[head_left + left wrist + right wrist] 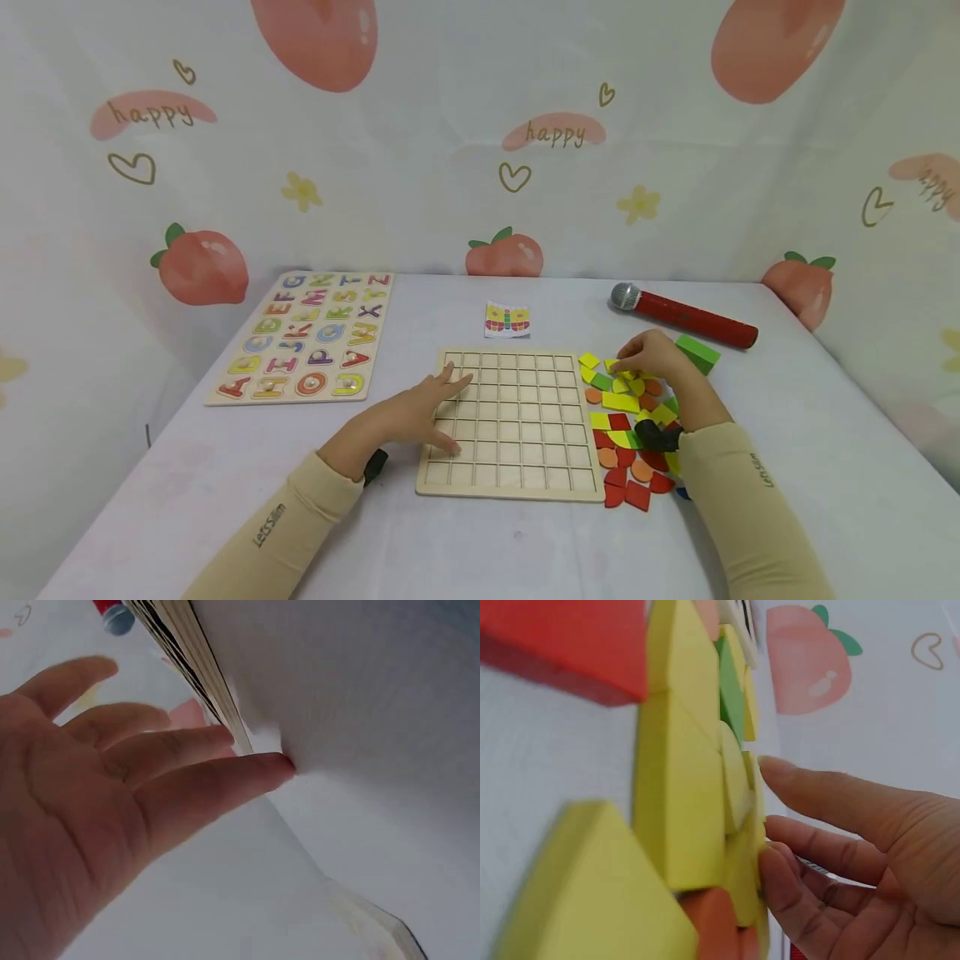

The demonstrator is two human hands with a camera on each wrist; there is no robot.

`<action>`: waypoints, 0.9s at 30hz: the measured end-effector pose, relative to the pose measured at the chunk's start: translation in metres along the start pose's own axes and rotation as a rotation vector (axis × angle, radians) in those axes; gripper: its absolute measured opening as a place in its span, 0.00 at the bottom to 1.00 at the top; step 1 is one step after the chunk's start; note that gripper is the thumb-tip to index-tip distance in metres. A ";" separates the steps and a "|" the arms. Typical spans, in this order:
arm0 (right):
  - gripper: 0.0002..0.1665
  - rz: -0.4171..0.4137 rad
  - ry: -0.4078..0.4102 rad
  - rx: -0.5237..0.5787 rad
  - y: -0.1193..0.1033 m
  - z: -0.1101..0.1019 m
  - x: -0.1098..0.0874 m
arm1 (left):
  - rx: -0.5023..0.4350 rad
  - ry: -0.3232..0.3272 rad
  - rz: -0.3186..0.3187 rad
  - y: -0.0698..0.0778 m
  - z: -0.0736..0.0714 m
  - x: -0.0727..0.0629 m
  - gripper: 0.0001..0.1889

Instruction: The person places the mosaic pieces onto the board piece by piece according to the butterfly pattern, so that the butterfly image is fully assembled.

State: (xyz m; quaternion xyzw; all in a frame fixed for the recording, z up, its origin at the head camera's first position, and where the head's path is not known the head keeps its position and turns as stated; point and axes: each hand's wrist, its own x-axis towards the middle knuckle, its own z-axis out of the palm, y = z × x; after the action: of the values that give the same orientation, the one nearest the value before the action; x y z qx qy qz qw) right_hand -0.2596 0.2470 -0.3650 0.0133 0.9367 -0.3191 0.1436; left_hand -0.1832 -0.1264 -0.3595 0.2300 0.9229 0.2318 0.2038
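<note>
My left hand (416, 410) lies at the left edge of a wooden grid board (517, 493), its fingers spread over the nearest squares. In the left wrist view, the left hand (112, 787) has its fingers extended beside the board's edge (199, 667). My right hand (654, 354) reaches down to yellow pieces (621, 402) at the back of a colourful pile right of the board. In the right wrist view, the right hand (855, 862) has its thumb and fingertips apart, next to stacked yellow pieces (694, 802). No piece is clearly held there.
A small butterfly picture card (507, 320) lies behind the board. An alphabet puzzle board (300, 342) is at the left. Red pieces (637, 497) lie at the pile's front. A green block (697, 354) and a red microphone (686, 318) are at the back right.
</note>
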 end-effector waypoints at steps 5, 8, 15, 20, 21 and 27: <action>0.18 0.032 0.013 0.029 -0.001 0.006 0.002 | -0.020 -0.046 0.002 -0.006 0.000 0.000 0.45; 0.18 0.073 -0.004 0.036 -0.003 0.008 0.002 | -0.012 -0.060 0.007 -0.008 -0.001 -0.001 0.42; 0.19 0.083 -0.014 0.031 -0.008 0.008 0.000 | -0.019 -0.093 0.012 -0.013 -0.003 -0.004 0.42; 0.19 0.043 -0.009 0.023 -0.009 0.008 0.000 | -0.022 -0.104 0.027 -0.015 -0.003 -0.003 0.42; 0.19 0.033 -0.009 0.028 -0.009 0.008 0.001 | -0.021 -0.104 0.025 -0.016 -0.003 -0.003 0.42; 0.15 -0.004 -0.004 0.063 -0.007 0.008 0.003 | -0.020 -0.097 0.033 -0.017 -0.003 -0.002 0.42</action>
State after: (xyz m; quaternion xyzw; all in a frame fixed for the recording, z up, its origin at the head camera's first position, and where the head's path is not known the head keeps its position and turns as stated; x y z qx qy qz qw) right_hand -0.2612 0.2365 -0.3677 0.0152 0.9258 -0.3490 0.1442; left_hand -0.1888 -0.1419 -0.3654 0.2541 0.9057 0.2329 0.2468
